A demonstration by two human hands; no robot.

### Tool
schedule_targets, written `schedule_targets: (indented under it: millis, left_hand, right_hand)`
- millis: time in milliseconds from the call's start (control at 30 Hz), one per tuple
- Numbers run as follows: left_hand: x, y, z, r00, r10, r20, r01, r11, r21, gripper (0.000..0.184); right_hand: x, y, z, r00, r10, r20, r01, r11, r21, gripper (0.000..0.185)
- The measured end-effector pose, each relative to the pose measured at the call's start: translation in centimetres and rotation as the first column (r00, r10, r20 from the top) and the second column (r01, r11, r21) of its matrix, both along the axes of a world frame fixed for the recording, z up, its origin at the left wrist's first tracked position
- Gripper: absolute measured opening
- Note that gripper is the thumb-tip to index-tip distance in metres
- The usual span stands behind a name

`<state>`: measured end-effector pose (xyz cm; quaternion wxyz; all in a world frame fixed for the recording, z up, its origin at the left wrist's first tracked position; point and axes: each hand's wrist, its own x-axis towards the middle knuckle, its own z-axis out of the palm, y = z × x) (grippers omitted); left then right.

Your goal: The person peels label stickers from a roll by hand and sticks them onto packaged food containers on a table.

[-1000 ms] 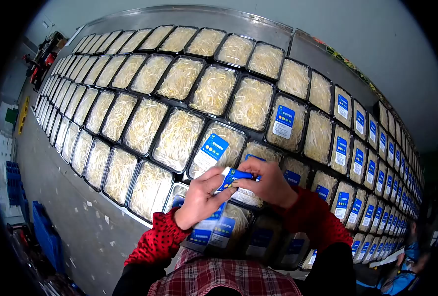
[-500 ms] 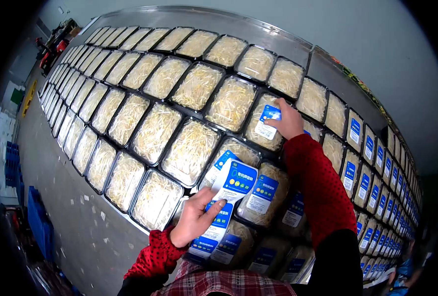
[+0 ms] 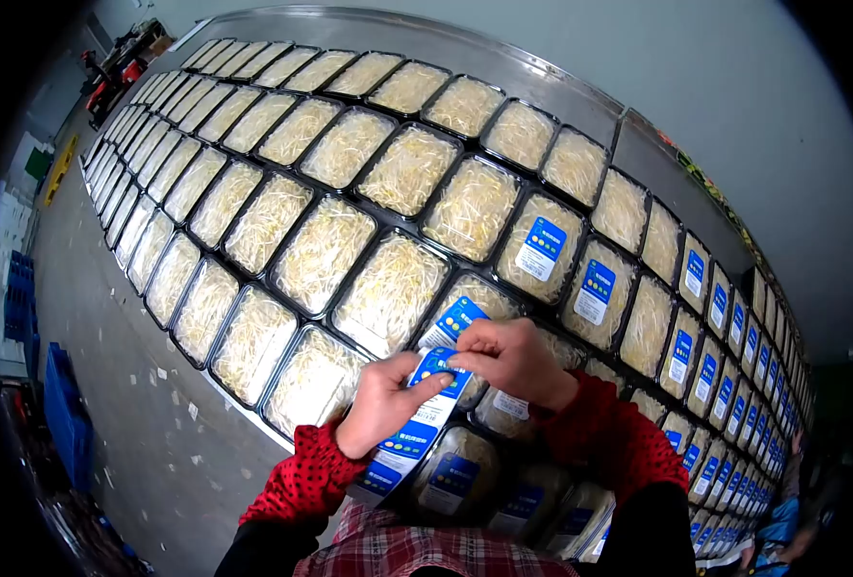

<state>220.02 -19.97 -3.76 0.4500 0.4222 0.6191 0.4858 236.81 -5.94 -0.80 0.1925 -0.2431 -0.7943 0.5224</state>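
My left hand [image 3: 380, 404] is closed on a strip of blue-and-white labels [image 3: 409, 439] that hangs down toward my waist. At the strip's upper end, my right hand [image 3: 515, 360] pinches the edge of a label, thumb against fingers. Whether that label has come off the backing, I cannot tell. Under and around both hands lie black trays of bean sprouts [image 3: 395, 293] covered with clear film. A blue-and-white label [image 3: 542, 248] sits on the film of a tray beyond my right hand. The tray just above the strip also carries a label [image 3: 460, 315], partly hidden by my hands.
Rows of sprout trays fill the metal table [image 3: 417, 24]; many on the right bear labels, those on the left are plain. Blue pallets [image 3: 66, 413] stand on the floor at left. Part of another person in blue [image 3: 780, 524] shows at lower right.
My right hand has left the tray it was pressing a label onto and come back to the strip in my left hand. That label now lies on the tray.
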Motion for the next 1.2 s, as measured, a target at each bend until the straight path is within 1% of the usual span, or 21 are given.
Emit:
schedule_targets:
  millis: [67, 100, 167, 233, 333, 400, 433, 467, 533, 567, 633, 700, 767, 800, 867, 900, 967, 1000, 1033, 1100, 1200]
  left_hand:
    - [-0.5, -1.2, 0.6, 0.998, 0.054, 0.040, -0.052, 0.997, -0.062, 0.020]
    - [-0.6, -1.9, 0.5, 0.985, 0.106, 0.137, -0.093, 0.991, -0.101, 0.020]
    - [-2.0, -3.0, -0.3, 0.993, 0.091, 0.080, -0.074, 0.977, -0.199, 0.017]
    - [-1.8, -2.8, 0.3, 0.975, 0.135, 0.175, -0.113, 0.985, -0.133, 0.016]
    - [-2.5, -2.6, -0.2, 0.995, 0.084, 0.058, -0.084, 0.996, -0.002, 0.013]
    - [-3.3, -2.4, -0.2, 0.994, 0.043, -0.096, -0.038, 0.998, 0.052, 0.013]
    - [-3.5, -2.2, 0.0, 0.986, 0.022, -0.166, -0.015, 0.999, 0.047, 0.013]
    - [-3.4, -1.8, 0.3, 0.991, 0.023, -0.130, -0.016, 0.998, 0.057, 0.013]
    - [-3.0, -1.2, 0.6, 0.994, -0.014, -0.105, 0.021, 0.997, 0.071, 0.013]
    - [-2.8, -1.0, 0.5, 0.988, -0.072, -0.137, 0.079, 0.996, 0.049, 0.013]
    - [-1.2, 0.0, 0.5, 0.953, -0.020, -0.301, 0.094, 0.968, 0.233, 0.015]
    - [0.3, 1.1, 1.2, 0.907, -0.064, -0.416, 0.212, 0.923, 0.320, 0.015]
    - [2.6, 2.2, 2.1, 0.930, -0.247, -0.272, 0.321, 0.906, 0.275, 0.013]
    - [3.2, 2.6, 3.2, 0.901, -0.389, -0.195, 0.408, 0.910, 0.072, 0.014]
    - [5.9, 2.4, 2.0, 0.939, -0.330, -0.095, 0.335, 0.941, 0.051, 0.012]
    - [7.2, 2.0, 1.9, 0.952, -0.306, -0.008, 0.306, 0.952, -0.028, 0.013]
    - [8.7, 0.9, 0.7, 0.892, -0.412, -0.186, 0.425, 0.904, 0.037, 0.019]
    - [9.5, 0.5, 1.5, 0.889, -0.428, -0.161, 0.435, 0.900, 0.011, 0.020]
    - [10.1, 0.1, 2.3, 0.887, -0.443, -0.135, 0.445, 0.896, -0.016, 0.022]
    - [10.7, -0.3, 0.4, 0.887, -0.451, -0.098, 0.449, 0.893, -0.042, 0.020]
    - [11.6, 1.8, 2.5, 0.864, -0.484, -0.142, 0.492, 0.870, 0.032, 0.011]
  right_hand:
    - [-1.3, 3.2, 1.0, 0.997, -0.011, -0.077, 0.024, 0.985, 0.173, 0.012]
    - [-2.3, 6.5, 2.3, 0.988, -0.126, -0.090, 0.131, 0.990, 0.044, 0.013]
    - [-4.6, 13.3, 2.9, 0.965, -0.248, -0.086, 0.248, 0.969, -0.019, 0.014]
    - [-6.4, 19.3, -2.9, 0.947, -0.319, 0.036, 0.312, 0.941, 0.133, 0.026]
    - [-7.7, 21.4, -8.3, 0.881, -0.439, 0.175, 0.344, 0.850, 0.400, 0.041]
    - [-7.9, 20.2, -9.5, 0.848, -0.500, 0.174, 0.363, 0.787, 0.498, 0.055]
    - [-8.1, 17.6, -6.6, 0.769, -0.610, 0.192, 0.326, 0.632, 0.703, 0.059]
    - [-7.1, 14.9, -4.1, 0.828, -0.521, 0.207, 0.246, 0.669, 0.701, 0.064]
    - [-4.0, 12.5, -4.6, 0.930, -0.245, 0.275, 0.243, 0.969, 0.044, 0.055]
    - [-2.5, 8.7, -3.3, 0.990, -0.026, 0.138, 0.062, 0.964, -0.260, 0.046]
    - [0.2, 2.5, -2.4, 0.999, 0.009, -0.042, -0.029, 0.852, -0.522, 0.026]
    - [3.1, -0.7, -2.1, 0.990, -0.137, 0.047, 0.144, 0.902, -0.407, 0.023]
    - [5.5, -3.4, -1.3, 0.968, -0.249, -0.020, 0.228, 0.914, -0.336, 0.017]
    - [7.1, -4.3, -1.0, 0.959, -0.282, -0.011, 0.263, 0.907, -0.328, 0.017]
    - [9.7, -5.3, -0.6, 0.923, -0.378, -0.066, 0.383, 0.921, 0.078, 0.013]
    - [11.1, -5.3, -0.3, 0.908, -0.411, -0.077, 0.415, 0.909, 0.040, 0.010]
    - [15.3, -3.0, 2.0, 0.846, -0.533, -0.012, 0.533, 0.844, 0.061, 0.006]
    - [18.5, 0.4, 0.0, 0.747, -0.640, -0.179, 0.609, 0.767, -0.200, 0.010]
    - [21.1, 3.6, 3.1, 0.679, -0.734, 0.025, 0.731, 0.678, 0.075, 0.016]
    - [25.7, 9.2, 2.5, 0.707, -0.700, 0.098, 0.697, 0.713, 0.067, 0.021]
    - [28.6, 12.4, -4.2, 0.688, -0.665, 0.292, 0.578, 0.745, 0.334, 0.044]
